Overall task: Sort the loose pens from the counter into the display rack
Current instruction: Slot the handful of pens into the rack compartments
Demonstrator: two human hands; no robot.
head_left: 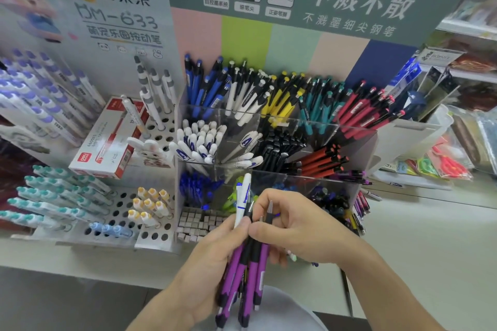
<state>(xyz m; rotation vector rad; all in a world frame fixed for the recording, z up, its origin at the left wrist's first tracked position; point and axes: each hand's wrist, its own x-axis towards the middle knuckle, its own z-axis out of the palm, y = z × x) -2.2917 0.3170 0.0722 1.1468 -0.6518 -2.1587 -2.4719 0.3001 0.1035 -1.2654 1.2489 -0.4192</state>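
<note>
A person's two bare hands meet low in the view, in front of a clear display rack (271,115) crowded with pens. The left hand (215,258) has its fingers curled around a bundle of purple pens (242,271), gripping them so their tips point down toward the person and their clip ends point up toward the rack. A white pen with blue markings (243,199) stands tallest in the same bundle, pressed by the left thumb. The right hand (293,226) reaches in from the right, its thumb and bent fingers (265,197) pinching the upper ends of the pens near their metal clips. The rack stands just behind the hands on a pale table (430,244), its compartments filled by colour: blue, white, yellow, teal and red pens in the back row, white, black and red-barrelled ones in the middle, blue and dark purple ones in front. A few more pens (360,209) hang at the rack's right front corner. To the left stands a white perforated pen stand (156,234) with teal, yellow and blue-capped pens, and a red and white box (107,142) lies on it.
</note>
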